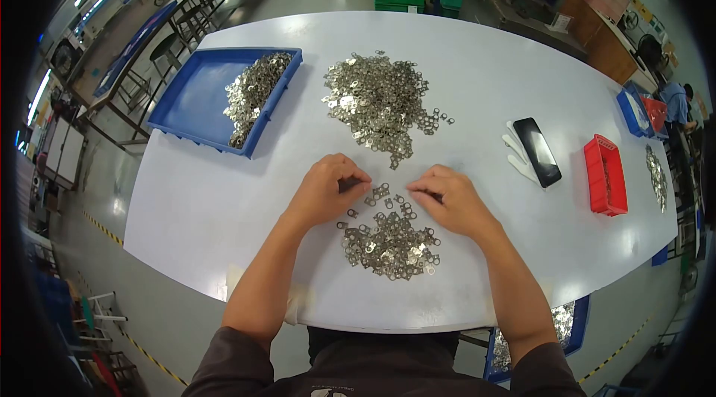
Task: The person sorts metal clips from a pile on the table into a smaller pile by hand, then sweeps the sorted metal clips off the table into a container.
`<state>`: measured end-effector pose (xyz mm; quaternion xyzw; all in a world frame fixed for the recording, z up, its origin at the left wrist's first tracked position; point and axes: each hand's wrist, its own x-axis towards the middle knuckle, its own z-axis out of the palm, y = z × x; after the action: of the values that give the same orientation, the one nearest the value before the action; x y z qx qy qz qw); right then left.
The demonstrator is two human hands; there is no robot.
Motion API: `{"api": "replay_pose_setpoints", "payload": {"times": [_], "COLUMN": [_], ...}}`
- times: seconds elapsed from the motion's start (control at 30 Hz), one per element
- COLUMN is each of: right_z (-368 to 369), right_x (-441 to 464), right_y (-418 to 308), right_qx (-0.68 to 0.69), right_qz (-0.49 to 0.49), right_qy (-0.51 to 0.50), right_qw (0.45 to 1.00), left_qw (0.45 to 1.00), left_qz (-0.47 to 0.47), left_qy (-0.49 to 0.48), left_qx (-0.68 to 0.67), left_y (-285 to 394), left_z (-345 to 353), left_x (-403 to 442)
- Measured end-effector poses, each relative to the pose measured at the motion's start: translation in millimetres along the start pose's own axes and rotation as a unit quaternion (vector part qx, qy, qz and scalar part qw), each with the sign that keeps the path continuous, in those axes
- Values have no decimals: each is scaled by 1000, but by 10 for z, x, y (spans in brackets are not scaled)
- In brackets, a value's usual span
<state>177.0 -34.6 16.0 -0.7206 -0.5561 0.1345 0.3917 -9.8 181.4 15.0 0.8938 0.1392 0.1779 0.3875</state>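
Observation:
My left hand [330,189] is over the white table with its fingers curled, thumb and fingertips close together at a few small metal pieces [382,192]. Opposite it, my right hand [453,201] is closed in much the same way, its fingertips pointing left toward those loose pieces. Whether either pinch holds a piece is too small to make out. Just below the hands lies a small pile of flat silvery metal terminals [393,245], each with a ring-like hole. A larger heap of the same terminals [377,98] spreads beyond my hands.
A blue tray [198,91] at the left holds more terminals. On the right are a black phone [537,152], a white glove [520,160] and a red bin [605,177]. Another blue tray [580,326] with metal parts sits below the table edge. A person [677,104] is at far right.

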Motion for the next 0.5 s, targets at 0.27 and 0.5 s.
{"api": "replay_pose_setpoints", "payload": {"times": [0.27, 0.5], "right_z": [-10, 70], "right_x": [23, -10], "right_y": [-31, -24], "right_qx": [-46, -76], "right_qz": [14, -21], "right_qy": [22, 36], "right_qw": [999, 996], "left_qw": [999, 996], "left_qz": [11, 48], "left_qy": [25, 33], "left_qx": [29, 67], "left_y": [-43, -35], "left_z": [50, 75], "left_x": [0, -5]}}
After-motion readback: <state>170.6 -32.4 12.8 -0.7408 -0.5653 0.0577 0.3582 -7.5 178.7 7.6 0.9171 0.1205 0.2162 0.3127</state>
